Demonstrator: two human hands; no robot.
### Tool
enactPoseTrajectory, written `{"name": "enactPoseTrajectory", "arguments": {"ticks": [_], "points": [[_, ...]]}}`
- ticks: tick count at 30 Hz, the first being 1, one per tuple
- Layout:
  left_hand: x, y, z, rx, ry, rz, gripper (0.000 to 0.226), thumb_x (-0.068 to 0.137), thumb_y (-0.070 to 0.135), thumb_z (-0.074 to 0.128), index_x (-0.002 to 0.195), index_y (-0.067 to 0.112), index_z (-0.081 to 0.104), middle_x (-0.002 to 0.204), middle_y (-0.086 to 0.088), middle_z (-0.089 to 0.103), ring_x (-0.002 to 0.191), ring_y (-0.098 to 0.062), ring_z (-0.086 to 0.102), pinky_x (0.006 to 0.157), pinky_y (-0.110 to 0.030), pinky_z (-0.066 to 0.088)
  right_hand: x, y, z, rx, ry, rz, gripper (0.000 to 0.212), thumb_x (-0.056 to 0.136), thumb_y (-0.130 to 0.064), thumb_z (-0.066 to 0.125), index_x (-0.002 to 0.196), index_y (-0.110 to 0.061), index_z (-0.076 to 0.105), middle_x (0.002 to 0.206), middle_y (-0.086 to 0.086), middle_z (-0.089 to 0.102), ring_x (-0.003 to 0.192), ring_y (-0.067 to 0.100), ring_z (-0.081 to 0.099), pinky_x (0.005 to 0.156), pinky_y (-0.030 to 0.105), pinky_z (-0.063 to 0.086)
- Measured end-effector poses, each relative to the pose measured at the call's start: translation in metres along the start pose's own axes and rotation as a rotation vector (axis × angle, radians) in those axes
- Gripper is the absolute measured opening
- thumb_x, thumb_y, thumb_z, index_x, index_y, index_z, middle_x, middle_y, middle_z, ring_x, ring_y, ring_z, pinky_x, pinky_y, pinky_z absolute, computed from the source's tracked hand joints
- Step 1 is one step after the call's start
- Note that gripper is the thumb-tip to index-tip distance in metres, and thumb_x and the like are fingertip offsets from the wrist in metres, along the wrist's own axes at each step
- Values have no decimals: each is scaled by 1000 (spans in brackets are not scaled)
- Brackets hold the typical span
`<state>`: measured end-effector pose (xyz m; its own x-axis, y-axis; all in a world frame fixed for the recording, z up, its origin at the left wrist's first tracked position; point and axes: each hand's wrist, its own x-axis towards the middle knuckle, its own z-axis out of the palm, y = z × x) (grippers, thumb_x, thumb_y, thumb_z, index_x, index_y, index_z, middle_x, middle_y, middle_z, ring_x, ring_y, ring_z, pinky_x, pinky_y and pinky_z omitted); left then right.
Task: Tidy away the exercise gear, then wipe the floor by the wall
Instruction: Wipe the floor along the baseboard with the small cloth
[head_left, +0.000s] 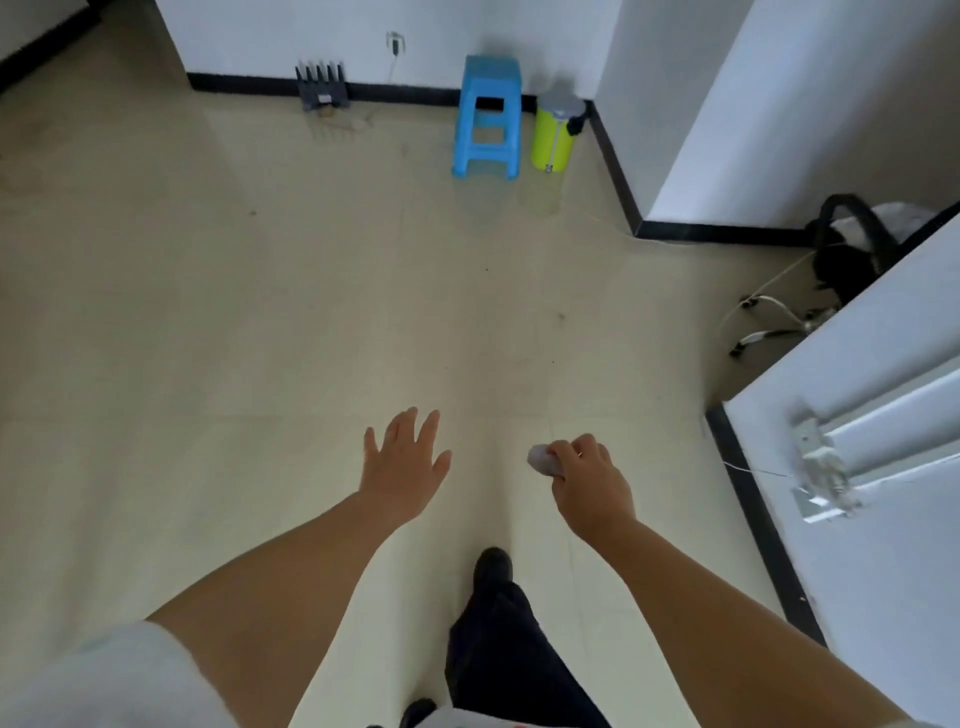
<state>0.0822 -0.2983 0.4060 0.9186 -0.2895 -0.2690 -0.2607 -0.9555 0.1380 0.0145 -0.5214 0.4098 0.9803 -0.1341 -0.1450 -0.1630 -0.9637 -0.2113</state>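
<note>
Underfoot, the pale floor (260, 322) runs to the wall (322, 36) at twelve o'clock, with a blue stool (487, 117) and green bin (555, 132) by it. Loose cables (763, 317) at two o'clock could likely snag a foot. Left hand (405, 462) reaches forward, fingers spread, empty; right hand (589, 480) pinches a small pale wipe (543, 460).

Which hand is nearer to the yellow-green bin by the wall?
The right hand. It is below the yellow-green bin in the picture, nearly in line with it; the open left hand is farther to the left. Both are far from it.
</note>
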Motion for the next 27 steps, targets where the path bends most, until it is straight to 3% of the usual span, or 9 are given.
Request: {"name": "enactPoseTrajectory", "arguments": {"ticks": [10, 18, 27], "points": [[273, -13, -73, 46, 13, -67, 62, 96, 52, 12, 152, 24, 10, 157, -6, 17, 144, -19, 19, 115, -50, 12, 302, 34, -49, -23, -20, -27, 32, 92, -13, 44, 123, -16, 49, 120, 7, 47, 109, 23, 47, 73, 30, 47], [488, -48, -124, 10, -43, -129, 58, 101, 45, 20, 152, 24, 2, 158, -5, 10, 145, -19, 11, 116, -50, 8, 541, 26, -78, -28, -14, -88, 32, 91, -14, 46, 123, -15, 50, 120, 8, 47, 112, 25, 47, 76, 32, 47], [759, -79, -223, 2, -100, -27, 59, 101, 44, 23, 151, 22, 3, 158, -9, 8, 146, -22, 9, 116, -52, 6, 786, 30, -126, 30, 2, 80, 32, 93, -15, 47, 125, -17, 50, 119, 6, 46, 110, 23, 46, 74, 30, 47]]}}
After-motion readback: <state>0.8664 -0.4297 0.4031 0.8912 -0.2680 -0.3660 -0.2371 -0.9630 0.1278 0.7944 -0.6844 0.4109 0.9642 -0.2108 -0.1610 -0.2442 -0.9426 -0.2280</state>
